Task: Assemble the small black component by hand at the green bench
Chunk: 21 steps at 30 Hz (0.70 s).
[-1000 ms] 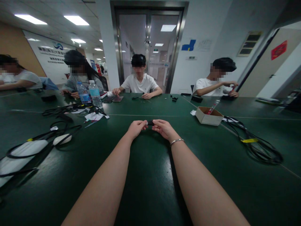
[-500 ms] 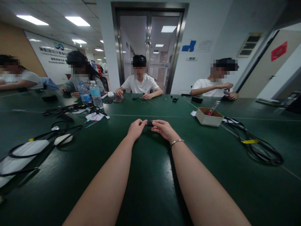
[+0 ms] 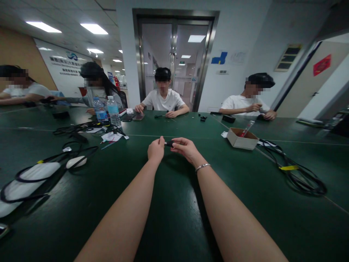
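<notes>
A small black piece with a thin silver end [image 3: 168,143] is held level between my two hands, just above the green table. My right hand [image 3: 187,150] pinches its black part between thumb and fingertips. On the other side, my left hand [image 3: 156,150] is closed at the silver end, the thumb uppermost. My left fingers partly cover that end, and the object's exact kind is too small to make out.
On the green table [image 3: 174,203], coiled black cables [image 3: 302,178] lie beside an open cardboard box [image 3: 242,140] at right. More cables [image 3: 24,178], paper scraps [image 3: 111,137] and two water bottles [image 3: 113,112] are at left. Several people sit along the far side.
Both hands have shifted slightly left with the black piece. My left hand has turned and drawn back a little, so more of the silver end shows.
</notes>
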Available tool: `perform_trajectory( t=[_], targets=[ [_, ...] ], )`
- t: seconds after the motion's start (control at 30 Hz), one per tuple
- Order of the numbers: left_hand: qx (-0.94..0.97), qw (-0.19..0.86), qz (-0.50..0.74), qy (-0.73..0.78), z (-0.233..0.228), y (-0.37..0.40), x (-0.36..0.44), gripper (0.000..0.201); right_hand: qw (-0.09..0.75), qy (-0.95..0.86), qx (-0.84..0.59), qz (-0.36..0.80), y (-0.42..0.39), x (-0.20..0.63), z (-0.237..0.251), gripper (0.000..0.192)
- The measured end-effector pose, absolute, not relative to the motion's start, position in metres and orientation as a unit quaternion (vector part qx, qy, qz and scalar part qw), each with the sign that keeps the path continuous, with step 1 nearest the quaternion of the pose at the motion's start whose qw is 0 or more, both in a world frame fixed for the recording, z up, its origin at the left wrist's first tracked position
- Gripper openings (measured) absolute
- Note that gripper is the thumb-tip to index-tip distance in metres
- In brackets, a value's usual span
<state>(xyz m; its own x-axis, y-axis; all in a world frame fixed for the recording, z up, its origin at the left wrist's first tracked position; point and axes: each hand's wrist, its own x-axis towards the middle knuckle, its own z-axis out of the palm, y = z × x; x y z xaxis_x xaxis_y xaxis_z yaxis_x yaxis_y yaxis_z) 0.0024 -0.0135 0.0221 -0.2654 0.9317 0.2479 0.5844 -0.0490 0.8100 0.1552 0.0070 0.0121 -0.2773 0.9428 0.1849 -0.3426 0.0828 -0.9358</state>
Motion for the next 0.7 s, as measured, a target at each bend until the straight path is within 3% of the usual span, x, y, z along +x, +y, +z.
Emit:
perform_trajectory(
  t=[0.3,0.7],
  targets=[
    [0.500,0.236,0.433,0.712,0.023,-0.015,0.000,0.055,0.523,-0.569,-0.308,0.554,0.007,0.143,0.016,0.034],
    [0.598,0.183,0.428,0.653,0.024,-0.022,0.000,0.053,0.510,-0.501,-0.301,0.631,0.001,0.156,0.014,0.025]
  ],
)
